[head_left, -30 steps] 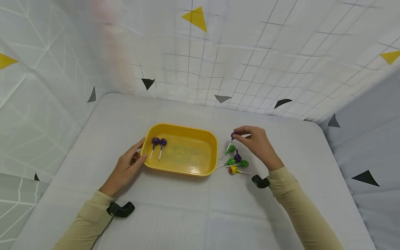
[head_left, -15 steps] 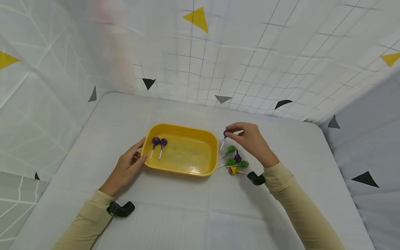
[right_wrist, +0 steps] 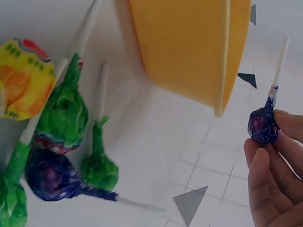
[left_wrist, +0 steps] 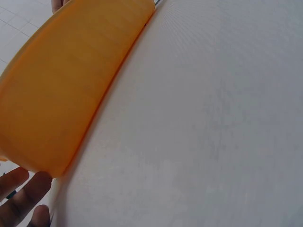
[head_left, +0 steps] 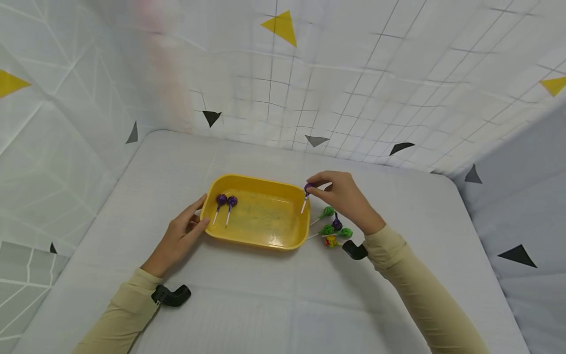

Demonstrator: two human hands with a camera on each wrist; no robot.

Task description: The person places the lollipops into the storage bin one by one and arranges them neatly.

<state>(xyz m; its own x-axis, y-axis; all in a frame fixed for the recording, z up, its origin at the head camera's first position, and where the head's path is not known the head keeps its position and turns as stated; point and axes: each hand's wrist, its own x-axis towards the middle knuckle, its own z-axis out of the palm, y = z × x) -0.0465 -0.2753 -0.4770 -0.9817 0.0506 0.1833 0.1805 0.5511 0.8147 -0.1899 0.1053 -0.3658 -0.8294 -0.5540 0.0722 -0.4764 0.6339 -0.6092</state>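
Note:
A purple-wrapped lollipop (right_wrist: 261, 124) is pinched by its candy end between the thumb and fingertips of my right hand (head_left: 338, 194). Its white stick points down over the right end of the yellow tray (head_left: 254, 243) in the head view. Two purple lollipops (head_left: 232, 201) lie side by side inside the tray, near its left end. My left hand (head_left: 177, 243) rests against that end, the fingertips (left_wrist: 38, 182) touching the outer wall in the left wrist view. Its fingers do not wrap round the rim.
Right of the tray lie several lollipops: green ones (head_left: 327, 211), a purple one (right_wrist: 49, 175) and a yellow-and-red one (head_left: 330, 241). Some of their sticks reach to the tray's side. A white cloth (head_left: 247, 305) covers the table; patterned white sheets (head_left: 353, 59) stand behind it.
My right hand has carried the purple lollipop leftward, from above the loose lollipops to the tray's right rim. The left hand and the tray have stayed in place.

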